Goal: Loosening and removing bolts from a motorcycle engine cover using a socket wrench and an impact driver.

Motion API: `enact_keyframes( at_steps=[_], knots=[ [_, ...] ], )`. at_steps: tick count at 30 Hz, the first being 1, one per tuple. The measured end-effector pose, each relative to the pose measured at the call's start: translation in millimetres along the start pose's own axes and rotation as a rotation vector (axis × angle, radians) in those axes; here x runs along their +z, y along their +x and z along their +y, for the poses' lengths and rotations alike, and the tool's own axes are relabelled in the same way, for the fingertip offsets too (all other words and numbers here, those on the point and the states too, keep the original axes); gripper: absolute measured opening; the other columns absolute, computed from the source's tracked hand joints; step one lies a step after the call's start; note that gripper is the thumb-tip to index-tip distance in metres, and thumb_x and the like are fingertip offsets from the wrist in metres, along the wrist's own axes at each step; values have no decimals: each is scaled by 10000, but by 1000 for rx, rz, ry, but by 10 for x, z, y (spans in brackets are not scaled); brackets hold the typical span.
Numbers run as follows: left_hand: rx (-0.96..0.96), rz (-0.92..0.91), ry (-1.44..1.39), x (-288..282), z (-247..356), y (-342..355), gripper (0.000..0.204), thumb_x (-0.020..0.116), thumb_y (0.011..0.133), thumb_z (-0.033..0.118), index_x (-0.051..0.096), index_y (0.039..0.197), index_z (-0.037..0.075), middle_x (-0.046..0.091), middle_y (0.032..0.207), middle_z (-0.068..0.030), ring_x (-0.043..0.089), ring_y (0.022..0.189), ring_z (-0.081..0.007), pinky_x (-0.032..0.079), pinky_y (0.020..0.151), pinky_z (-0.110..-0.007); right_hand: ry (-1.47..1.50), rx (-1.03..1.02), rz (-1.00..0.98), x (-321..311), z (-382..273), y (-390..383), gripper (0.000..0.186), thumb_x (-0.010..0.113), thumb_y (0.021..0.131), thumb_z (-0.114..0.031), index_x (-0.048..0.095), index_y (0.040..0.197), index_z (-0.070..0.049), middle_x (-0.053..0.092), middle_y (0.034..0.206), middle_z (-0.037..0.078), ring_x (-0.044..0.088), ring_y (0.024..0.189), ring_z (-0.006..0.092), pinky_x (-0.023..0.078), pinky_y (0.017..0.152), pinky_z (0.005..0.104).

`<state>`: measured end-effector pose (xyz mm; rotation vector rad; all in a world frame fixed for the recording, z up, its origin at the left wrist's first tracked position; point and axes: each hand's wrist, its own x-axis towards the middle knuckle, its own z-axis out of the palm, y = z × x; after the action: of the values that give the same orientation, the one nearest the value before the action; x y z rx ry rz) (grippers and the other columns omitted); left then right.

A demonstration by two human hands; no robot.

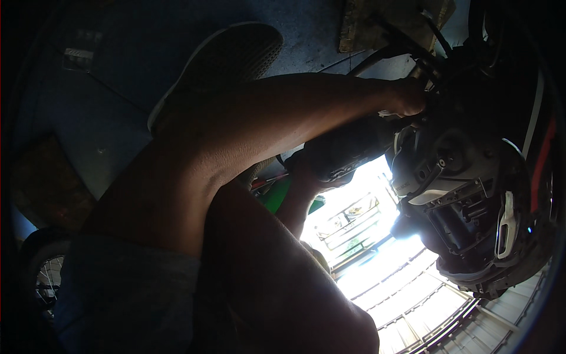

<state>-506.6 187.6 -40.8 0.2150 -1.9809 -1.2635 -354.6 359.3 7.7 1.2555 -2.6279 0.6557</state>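
My left arm reaches across the view to a motorcycle (454, 153) at the right. My left hand (408, 97) is closed against its dark parts, with a small pale bit showing at the fingers. What it grips is hidden in shadow. Below it, my right hand (315, 180) is wrapped round the lower edge of a dark, boxy part (348, 147), whose other end meets the motorcycle near my left hand. Whether that part is attached there I cannot tell. The motorcycle shows a grey cover, a short lever (433, 176) and a pale elongated fitting (506, 227).
A shoe (230, 59) rests on the bluish floor (118, 112) beyond my left arm. Flat brown boards (47, 174) lie at the left, and another board (371, 29) at the top. A spoked wheel (50, 277) stands lower left. Bright daylight glares behind a green object (277, 194).
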Motion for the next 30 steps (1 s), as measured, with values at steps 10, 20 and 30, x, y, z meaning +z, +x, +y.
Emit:
enact_keyframes(
  at_steps=[10,20,30],
  knots=[
    [-726,96,-1575,-139,209,-65,173,605,838,20,643,996,-41,624,1038,-114,640,900,-161,559,852,-294,-100,9,52,42,-192,82,507,723,679,-368,574,1013,-18,632,879,100,632,749,238,493,679,362],
    [-508,107,-1255,-318,310,-170,117,585,858,26,642,927,-50,632,952,-109,637,880,-148,550,851,-281,-124,7,-30,-45,-79,62,544,716,681,-380,565,1030,10,614,887,137,624,743,285,491,661,372],
    [-8,84,-339,-321,213,-250,160,586,890,117,664,978,9,676,967,-105,657,899,-155,539,860,-264,-117,-57,-14,10,-25,77,582,732,648,-400,570,1039,-1,615,907,143,623,769,322,492,693,412]
  ],
)
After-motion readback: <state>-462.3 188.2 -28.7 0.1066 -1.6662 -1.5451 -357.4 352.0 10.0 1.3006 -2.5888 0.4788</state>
